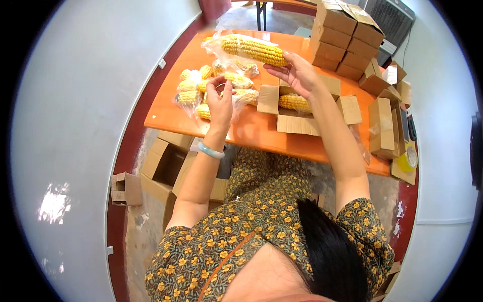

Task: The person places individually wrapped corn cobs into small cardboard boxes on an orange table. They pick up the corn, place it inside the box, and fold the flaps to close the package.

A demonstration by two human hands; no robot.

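Note:
My right hand (298, 73) grips one end of a large yellow corn cob (253, 50) in a clear plastic bag, raised above the table. The loose end of the bag hangs to the left. Lower and to the left is my left hand (220, 99), its thumb and fingertips drawn close together; whether they pinch any plastic cannot be made out. Behind and around that hand lie several bagged corn cobs (188, 97), partly hidden by it. Under my right forearm stands an open cardboard box (298, 124) with its flaps folded out, and a corn cob (293, 102) lies inside.
The orange table (253, 130) carries stacked cardboard boxes (334, 43) at the back right. At its right edge are an open carton (382, 128) and a roll of yellow tape (408, 158). Open cardboard boxes (156, 162) stand on the floor at the left.

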